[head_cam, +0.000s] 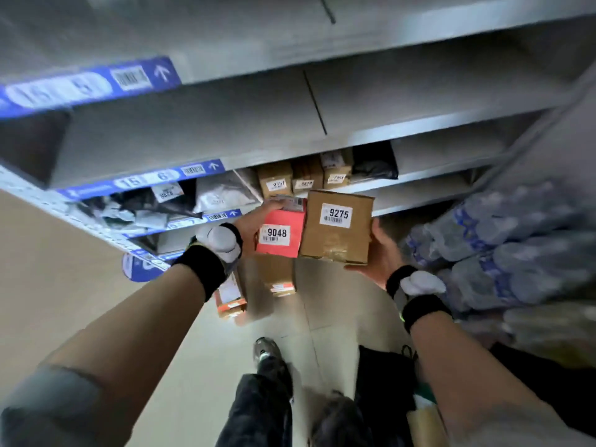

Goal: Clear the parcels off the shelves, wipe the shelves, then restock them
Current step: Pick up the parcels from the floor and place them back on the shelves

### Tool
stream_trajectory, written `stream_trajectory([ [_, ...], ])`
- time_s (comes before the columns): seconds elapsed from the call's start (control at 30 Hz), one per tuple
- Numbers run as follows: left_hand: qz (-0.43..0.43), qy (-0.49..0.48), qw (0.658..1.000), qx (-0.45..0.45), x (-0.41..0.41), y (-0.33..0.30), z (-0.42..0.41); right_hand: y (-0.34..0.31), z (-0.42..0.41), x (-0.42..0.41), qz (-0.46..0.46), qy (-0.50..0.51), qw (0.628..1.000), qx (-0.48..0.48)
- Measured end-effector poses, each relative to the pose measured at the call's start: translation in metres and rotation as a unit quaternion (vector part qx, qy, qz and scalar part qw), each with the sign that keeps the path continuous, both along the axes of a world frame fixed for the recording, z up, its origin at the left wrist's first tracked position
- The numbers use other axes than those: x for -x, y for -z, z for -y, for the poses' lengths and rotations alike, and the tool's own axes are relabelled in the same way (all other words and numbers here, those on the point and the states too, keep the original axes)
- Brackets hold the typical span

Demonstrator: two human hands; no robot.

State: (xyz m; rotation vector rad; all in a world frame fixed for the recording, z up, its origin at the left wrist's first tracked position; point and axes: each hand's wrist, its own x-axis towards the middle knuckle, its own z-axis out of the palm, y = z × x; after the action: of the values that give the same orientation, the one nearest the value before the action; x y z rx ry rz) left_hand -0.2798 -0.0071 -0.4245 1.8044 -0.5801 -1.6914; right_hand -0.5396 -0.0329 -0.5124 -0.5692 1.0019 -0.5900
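Note:
My left hand point(258, 217) grips a red parcel point(280, 233) labelled 9048, held side by side with a brown cardboard box point(338, 227) labelled 9275. My right hand point(377, 253) cups the brown box from its right and underside. Both parcels hang in the air in front of the grey metal shelves point(225, 111). The two upper shelf boards in view are bare. A lower shelf holds several small brown boxes point(275, 183) and dark and grey mailer bags point(154, 204).
Blue numbered labels point(96, 82) run along the shelf edges. More cardboard boxes point(277, 279) lie on the tiled floor below the parcels. Shrink-wrapped packs of water bottles point(503, 246) are stacked at the right. A dark bag point(383, 372) sits by my feet.

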Motion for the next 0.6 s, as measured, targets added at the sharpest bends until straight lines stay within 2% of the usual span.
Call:
stream_trajectory([
  [0.07, 0.015, -0.003, 1.0, 0.015, -0.013, -0.074, -0.018, -0.071, -0.005, -0.013, -0.036, -0.027, 0.999, 0.013],
  [0.1, 0.0, -0.005, 1.0, 0.024, -0.015, -0.081, -0.02, -0.079, -0.004, -0.015, -0.035, -0.018, 0.999, 0.015],
  [0.2, 0.026, -0.013, 0.998, 0.048, -0.037, -0.144, -0.037, -0.144, -0.004, -0.036, -0.029, -0.007, 0.999, 0.031],
  [0.4, 0.033, 0.013, 0.992, 0.122, -0.083, -0.223, -0.054, -0.232, 0.005, -0.086, -0.027, -0.017, 0.996, 0.081],
  [0.6, 0.016, -0.01, 0.97, 0.242, -0.155, -0.254, -0.058, -0.289, 0.012, -0.149, -0.018, -0.027, 0.986, 0.162],
])
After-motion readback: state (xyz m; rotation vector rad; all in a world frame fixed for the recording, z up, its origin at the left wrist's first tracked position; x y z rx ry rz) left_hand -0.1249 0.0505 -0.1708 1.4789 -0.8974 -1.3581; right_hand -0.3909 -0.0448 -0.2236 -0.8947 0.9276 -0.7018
